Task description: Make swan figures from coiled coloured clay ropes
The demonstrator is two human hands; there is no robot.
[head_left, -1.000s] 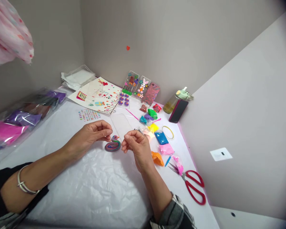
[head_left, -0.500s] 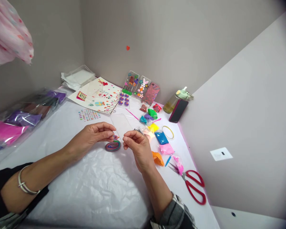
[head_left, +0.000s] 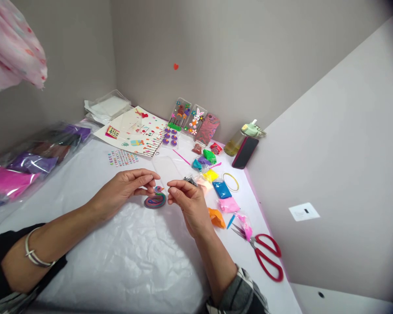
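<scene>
My left hand hovers over the table with thumb and index finger pinched together. What they hold, if anything, is too small to make out. Facing it, my right hand is also closed in a pinch, and its contents cannot be seen. A small gap separates the two sets of fingertips. Just below them lies a swan-shaped figure of coiled multicoloured strips, with a curved neck and an orange beak. Behind the hands a clear phone case lies flat, partly hidden by my fingers.
Several bright clay packets line the right side, near red-handled scissors. A phone leans by a bottle. Decorated phone cases stand against the wall. A sticker sheet and bagged clay lie left.
My left fingers have shifted slightly, the thumb moving up toward the index finger, and more of the swan's neck and head shows. My right hand has barely moved.
</scene>
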